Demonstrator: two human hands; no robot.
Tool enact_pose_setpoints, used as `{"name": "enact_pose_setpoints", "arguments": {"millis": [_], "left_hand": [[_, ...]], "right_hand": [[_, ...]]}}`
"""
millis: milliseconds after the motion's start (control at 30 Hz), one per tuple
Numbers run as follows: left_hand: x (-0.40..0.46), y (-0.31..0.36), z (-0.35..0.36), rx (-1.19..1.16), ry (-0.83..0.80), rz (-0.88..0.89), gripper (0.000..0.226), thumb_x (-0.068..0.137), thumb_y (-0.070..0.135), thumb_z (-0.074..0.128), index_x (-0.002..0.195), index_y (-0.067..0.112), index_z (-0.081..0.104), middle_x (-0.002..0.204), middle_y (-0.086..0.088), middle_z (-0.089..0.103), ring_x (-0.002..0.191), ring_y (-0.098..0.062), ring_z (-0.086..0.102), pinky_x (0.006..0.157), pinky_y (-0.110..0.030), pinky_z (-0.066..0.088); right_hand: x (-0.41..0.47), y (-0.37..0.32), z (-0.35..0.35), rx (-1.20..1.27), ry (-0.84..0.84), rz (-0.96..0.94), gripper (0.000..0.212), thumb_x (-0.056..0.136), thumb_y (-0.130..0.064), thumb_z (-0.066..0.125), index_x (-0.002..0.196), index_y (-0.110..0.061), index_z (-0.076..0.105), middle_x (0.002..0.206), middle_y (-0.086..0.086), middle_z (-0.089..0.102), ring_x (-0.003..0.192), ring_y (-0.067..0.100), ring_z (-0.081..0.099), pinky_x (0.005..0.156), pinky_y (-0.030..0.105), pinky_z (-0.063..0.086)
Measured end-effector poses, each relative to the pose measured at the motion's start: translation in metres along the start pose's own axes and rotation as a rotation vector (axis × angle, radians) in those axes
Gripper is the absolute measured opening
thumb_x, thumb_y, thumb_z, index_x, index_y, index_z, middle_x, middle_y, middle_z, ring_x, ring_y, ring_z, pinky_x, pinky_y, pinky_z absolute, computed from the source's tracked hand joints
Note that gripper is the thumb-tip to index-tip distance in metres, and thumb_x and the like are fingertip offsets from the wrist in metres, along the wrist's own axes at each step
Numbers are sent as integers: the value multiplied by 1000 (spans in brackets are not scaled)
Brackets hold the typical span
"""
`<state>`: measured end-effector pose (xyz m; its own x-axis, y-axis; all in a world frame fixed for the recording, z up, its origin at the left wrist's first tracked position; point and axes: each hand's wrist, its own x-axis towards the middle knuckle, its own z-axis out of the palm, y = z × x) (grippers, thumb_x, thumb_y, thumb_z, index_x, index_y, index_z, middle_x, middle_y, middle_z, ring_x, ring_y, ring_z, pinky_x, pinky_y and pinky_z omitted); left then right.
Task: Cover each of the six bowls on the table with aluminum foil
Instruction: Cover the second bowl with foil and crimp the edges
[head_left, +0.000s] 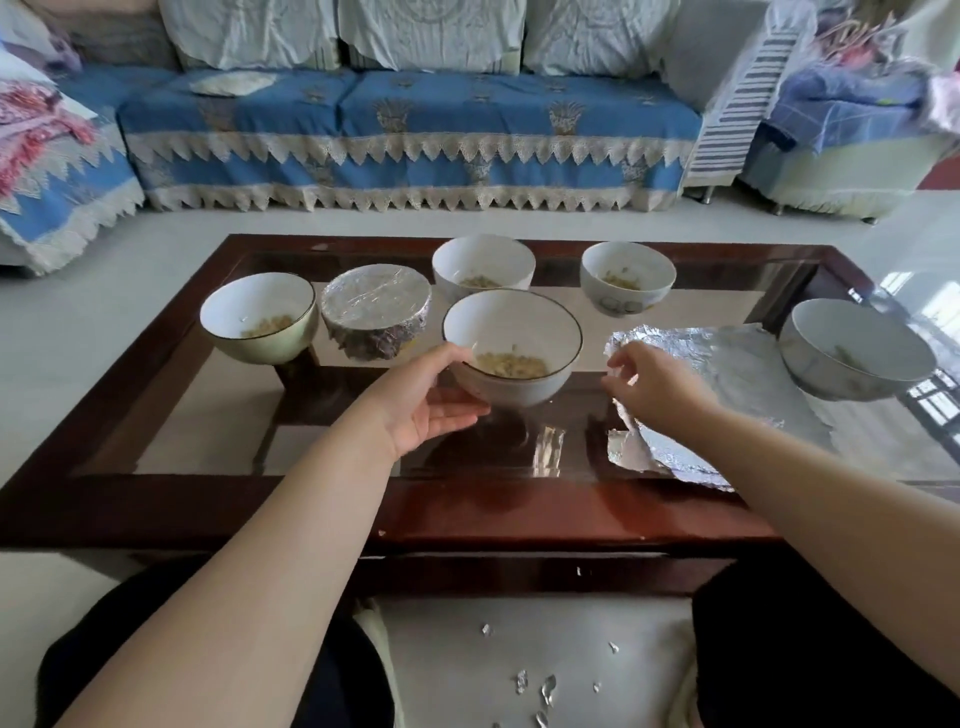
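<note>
Scraps of torn foil (545, 688) are seen on the floor nearest the camera, between the person's knees. On the table (519, 512), the nearest bowl (511, 349) is cradled by the left hand (431, 402): the thumb is laid at the rim at about 9 o'clock and the fingers, fairly straight, are spread under its belly, so the bowl is supported rather than pinched. It appears to be glazed ceramic and is judged rigid, smooth, moderately heavy and breakable; a two-sided hold at the lower wall would be safest, well clear of the thin rim, and some pale food is seen at its bottom. The loose foil sheet (727, 374) lies at 3 o'clock of that bowl, crinkled and flat on the glass. It is judged very light, limp and easily torn, so it should be lifted by an edge or corner with little force. The right hand (649, 387) is placed at the sheet's near-left edge with fingers loosely curled; whether foil is actually pinched cannot be told. One foil-covered bowl (375, 318) stands at 10 o'clock, with open bowls at far left (258, 318), at 12 o'clock (483, 267), at 1 o'clock (627, 278) and at far right (857, 348). No brand, label or legible writing can be made out; only a faint painted motif is seen on the 1 o'clock bowl.
</note>
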<state>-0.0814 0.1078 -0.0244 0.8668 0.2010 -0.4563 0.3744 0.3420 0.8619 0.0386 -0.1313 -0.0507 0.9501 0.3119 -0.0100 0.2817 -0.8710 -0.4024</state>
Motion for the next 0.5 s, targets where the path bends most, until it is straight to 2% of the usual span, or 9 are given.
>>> {"name": "enact_pose_setpoints", "arguments": {"millis": [100, 200, 300, 500], "left_hand": [[8, -9, 8, 109, -19, -48, 19, 96, 24, 57, 113, 15, 58, 81, -11, 72, 73, -28, 73, 70, -35, 59], [12, -15, 11, 184, -27, -72, 24, 98, 25, 53, 120, 15, 52, 79, -13, 72, 70, -28, 74, 64, -34, 59], [11, -17, 14, 241, -28, -77, 22, 99, 24, 49, 120, 18, 50, 83, -16, 71, 69, -28, 73, 60, -32, 59], [17, -16, 15, 322, -9, -82, 20, 100, 25, 44, 118, 18, 50, 81, -15, 70, 67, -26, 72, 61, -31, 59]], "right_hand": [[-6, 19, 4, -159, -21, 35, 62, 90, -45, 56, 138, -9, 40, 139, 14, 42, 129, 31, 39, 103, 42, 37], [-5, 22, 11, -258, -140, 117, 81, 91, -53, 49, 145, 2, 23, 149, 22, 29, 139, 39, 25, 112, 46, 26], [-1, 23, 19, -274, -202, 170, 86, 89, -54, 47, 146, 4, 20, 150, 26, 26, 139, 44, 24, 113, 51, 28], [0, 17, 20, -240, -174, 174, 72, 90, -46, 51, 139, 3, 29, 142, 23, 38, 132, 41, 35, 105, 49, 35]]}}
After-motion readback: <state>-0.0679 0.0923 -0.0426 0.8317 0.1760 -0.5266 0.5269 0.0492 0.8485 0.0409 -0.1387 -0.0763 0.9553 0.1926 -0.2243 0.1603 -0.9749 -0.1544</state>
